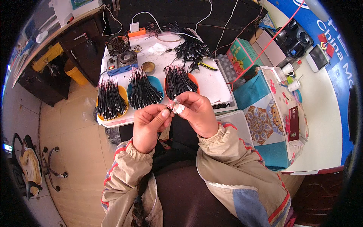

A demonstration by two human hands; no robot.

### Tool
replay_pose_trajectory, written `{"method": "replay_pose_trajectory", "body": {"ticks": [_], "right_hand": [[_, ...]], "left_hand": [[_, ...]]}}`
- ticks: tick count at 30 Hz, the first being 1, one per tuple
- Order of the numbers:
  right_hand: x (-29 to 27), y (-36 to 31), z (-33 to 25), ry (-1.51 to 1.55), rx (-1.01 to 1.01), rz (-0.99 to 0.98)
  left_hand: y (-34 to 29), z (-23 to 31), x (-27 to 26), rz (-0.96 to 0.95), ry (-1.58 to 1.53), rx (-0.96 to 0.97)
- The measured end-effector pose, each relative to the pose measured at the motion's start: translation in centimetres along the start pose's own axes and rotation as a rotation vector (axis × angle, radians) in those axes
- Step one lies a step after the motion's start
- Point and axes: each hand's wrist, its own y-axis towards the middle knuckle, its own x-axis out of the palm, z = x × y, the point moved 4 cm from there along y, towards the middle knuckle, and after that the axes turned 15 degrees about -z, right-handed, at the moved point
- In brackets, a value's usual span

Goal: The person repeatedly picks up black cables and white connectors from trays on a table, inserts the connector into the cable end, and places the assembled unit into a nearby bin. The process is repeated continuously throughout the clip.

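Observation:
Close together above the table's front edge, my left hand (146, 126) and my right hand (197, 113) pinch a thin black cable (169, 108) by its pinkish wire end. Both thumbs press against the forefingers, and most of the cable is hidden by the fingers. White tape or wrap shows on my right thumb. Just beyond my hands stand a yellow bowl (124, 92), a blue bowl (160, 84) and an orange bowl (195, 79). Each holds a thick bunch of black cables with pinkish wire ends pointing away and plugs toward me.
On the white table (211, 85) sit a blue device (121, 62) with a round top, a fan (118, 45), a small round tin (149, 67) and a yellow-black knife (207, 66). More black cables (193, 51) lie at the back. A cloth-covered box (264, 109) stands right.

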Motion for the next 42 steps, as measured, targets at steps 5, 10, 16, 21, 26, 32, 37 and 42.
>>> {"method": "replay_pose_trajectory", "body": {"ticks": [5, 10, 16, 21, 26, 32, 37, 42], "right_hand": [[0.3, -0.3, -1.5, -0.497, -0.168, 0.017], [1.3, -0.6, -1.9, -1.075, -0.426, 0.078], [0.0, 0.0, 0.7, 0.096, -0.033, -0.008], [0.1, -0.3, 1.4, 0.377, 0.126, -0.029], [-0.5, -0.4, 1.1, 0.284, 0.188, -0.142], [-0.6, -0.5, 2.2, 0.334, 0.208, -0.141], [-0.4, -0.4, 3.0, 0.396, 0.211, -0.185], [0.3, -0.6, 4.5, 0.593, 0.185, -0.181]], "left_hand": [[0.2, -0.3, 0.1, -0.035, -0.045, -0.043], [0.4, -0.8, 0.3, 0.034, 0.026, -0.015], [0.1, -1.1, 0.0, -0.029, -0.094, -0.001], [0.1, -1.6, 0.2, -0.102, -0.14, -0.024], [0.0, -1.9, 0.3, -0.155, -0.127, -0.097], [-0.3, -1.8, 0.2, -0.173, -0.058, -0.145], [-0.4, -2.0, 0.1, -0.129, -0.029, -0.145], [-0.5, -2.5, -0.2, -0.156, -0.028, -0.135]]}}
